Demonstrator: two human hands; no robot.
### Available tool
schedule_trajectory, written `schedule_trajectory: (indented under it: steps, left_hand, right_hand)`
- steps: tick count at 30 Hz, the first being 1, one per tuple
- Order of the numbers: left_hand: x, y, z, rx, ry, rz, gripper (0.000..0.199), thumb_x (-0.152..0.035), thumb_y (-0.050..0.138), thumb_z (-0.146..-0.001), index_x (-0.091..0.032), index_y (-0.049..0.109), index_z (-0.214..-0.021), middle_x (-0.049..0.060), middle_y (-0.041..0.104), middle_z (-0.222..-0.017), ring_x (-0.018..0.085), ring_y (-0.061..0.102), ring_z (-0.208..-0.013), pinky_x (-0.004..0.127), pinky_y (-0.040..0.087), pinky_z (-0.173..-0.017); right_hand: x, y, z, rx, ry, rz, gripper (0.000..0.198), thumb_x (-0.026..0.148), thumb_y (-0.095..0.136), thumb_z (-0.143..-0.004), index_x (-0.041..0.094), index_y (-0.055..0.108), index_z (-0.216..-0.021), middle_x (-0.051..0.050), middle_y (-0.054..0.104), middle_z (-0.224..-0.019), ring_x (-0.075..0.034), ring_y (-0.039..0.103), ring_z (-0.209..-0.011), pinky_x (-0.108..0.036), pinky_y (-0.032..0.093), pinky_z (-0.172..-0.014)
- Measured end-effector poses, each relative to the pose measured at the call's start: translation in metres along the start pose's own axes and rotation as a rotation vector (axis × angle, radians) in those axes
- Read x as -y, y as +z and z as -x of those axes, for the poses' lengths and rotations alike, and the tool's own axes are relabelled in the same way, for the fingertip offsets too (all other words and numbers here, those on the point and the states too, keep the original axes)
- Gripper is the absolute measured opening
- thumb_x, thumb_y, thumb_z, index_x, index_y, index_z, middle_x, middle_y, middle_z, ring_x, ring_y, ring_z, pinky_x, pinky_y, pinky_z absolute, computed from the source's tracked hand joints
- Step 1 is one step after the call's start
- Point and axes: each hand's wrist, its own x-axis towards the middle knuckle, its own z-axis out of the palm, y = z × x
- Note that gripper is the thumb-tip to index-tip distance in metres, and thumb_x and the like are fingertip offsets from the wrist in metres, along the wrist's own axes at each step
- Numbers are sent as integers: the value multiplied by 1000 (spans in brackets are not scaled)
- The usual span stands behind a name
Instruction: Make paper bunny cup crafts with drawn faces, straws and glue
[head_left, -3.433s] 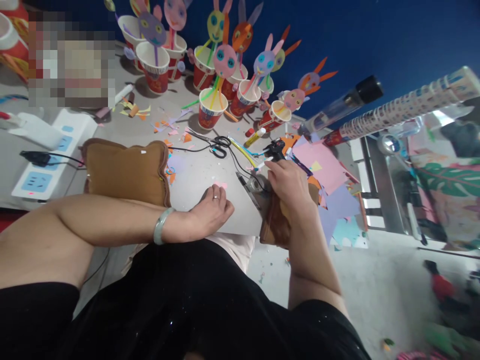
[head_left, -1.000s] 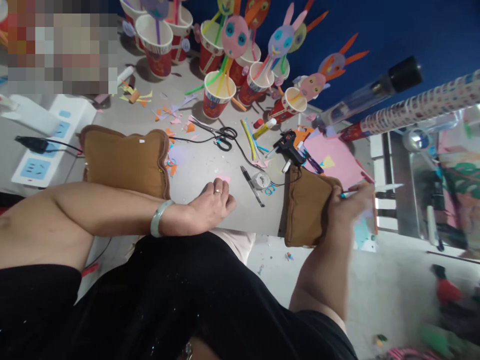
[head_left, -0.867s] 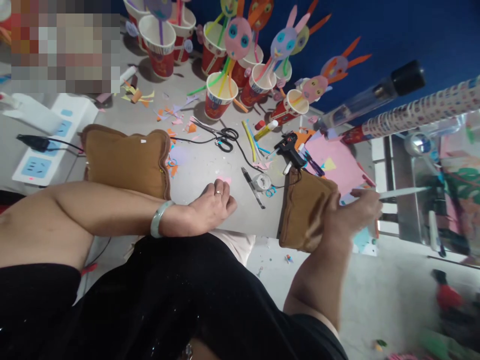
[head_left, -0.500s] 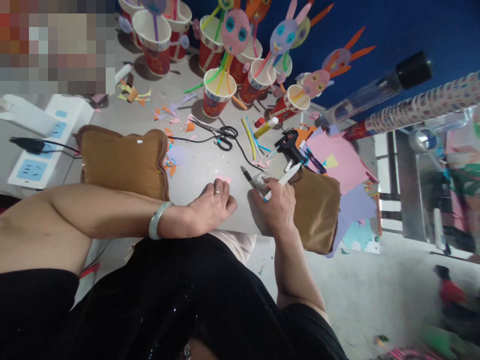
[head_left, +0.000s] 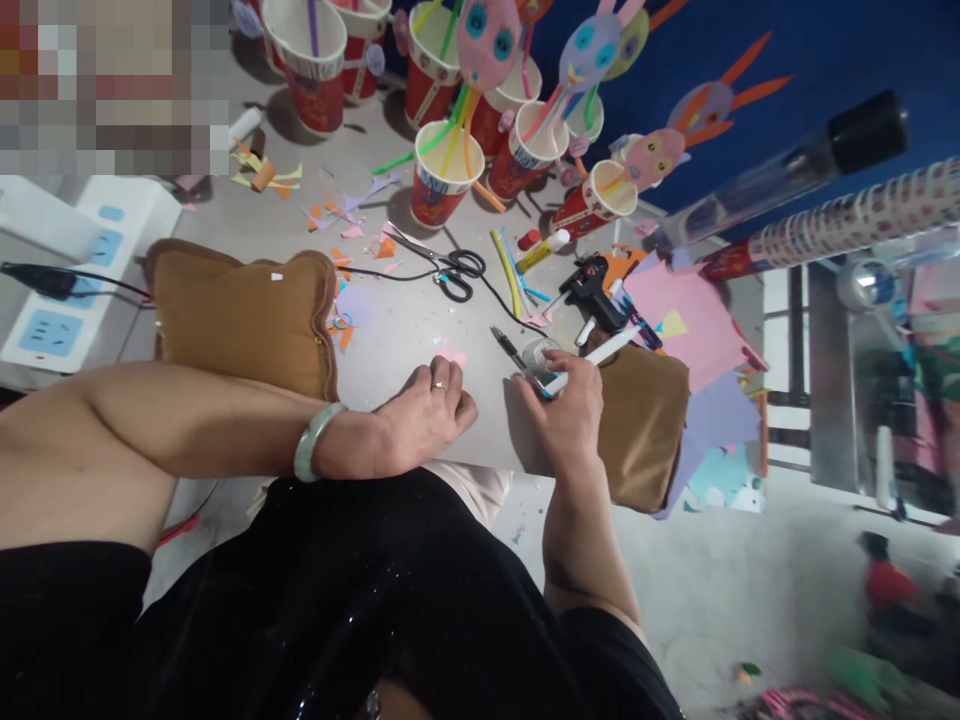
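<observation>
My left hand (head_left: pixel 427 415), with a ring and a pale green bangle, rests on the table. Its fingers are curled down at a small pink paper piece (head_left: pixel 454 358), partly hidden by the fingertips. My right hand (head_left: pixel 568 405) lies over a white marker (head_left: pixel 611 345); thumb and index finger are spread, and the marker runs loosely beneath the fingers. Beside that hand are a dark pen (head_left: pixel 506 345) and a small clear round item (head_left: pixel 538 355). A brown pouch (head_left: pixel 645 425) sits to its right. Black-handled scissors (head_left: pixel 452 272) lie farther back.
Red paper cups (head_left: pixel 442 190) with paper faces and straws stand at the back. A black glue gun (head_left: pixel 596 300) and pink paper sheets (head_left: pixel 686 310) lie at right. A brown cushion (head_left: pixel 244 320) and a power strip (head_left: pixel 64 325) are at left. Paper scraps are scattered about.
The white marker sticks out farther to the right from under my right hand, and the fingers have loosened around it. My left hand stays in place. The view has shifted slightly.
</observation>
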Motion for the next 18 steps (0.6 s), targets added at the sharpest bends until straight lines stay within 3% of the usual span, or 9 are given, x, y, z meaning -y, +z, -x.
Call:
schedule_trajectory:
  steps: [4,10,13,18]
  left_hand:
    - [0,0,0,25,15,-19,41,-7,40,-100,-9,61,-135,30,54,-152,41,58,-137,52,53,-101]
    - [1,-1,0,13,16,4,40,-4,43,-98,-8,61,-134,31,56,-150,41,59,-136,53,54,-100]
    - [2,-2,0,7,14,22,40,-4,43,-98,-9,62,-133,31,56,-150,39,60,-136,53,54,-101]
    - [2,-2,0,18,19,10,40,-3,42,-98,-8,62,-133,33,52,-152,41,59,-136,53,55,-100]
  right_hand:
    - [-3,-12,-14,-31,25,-45,22,37,62,-91,27,47,-103,-10,75,-111,-29,68,-104,-47,52,-92]
    - [-26,-8,-75,133,-63,78,17,27,61,-85,26,52,-100,-10,73,-102,-32,66,-102,-44,50,-86]
    - [-30,0,-96,225,-103,131,17,29,65,-84,25,55,-97,-9,70,-93,-30,64,-92,-41,48,-82]
    - [-30,7,-107,252,-88,129,19,33,66,-85,23,56,-99,-5,64,-79,-25,56,-72,-38,46,-73]
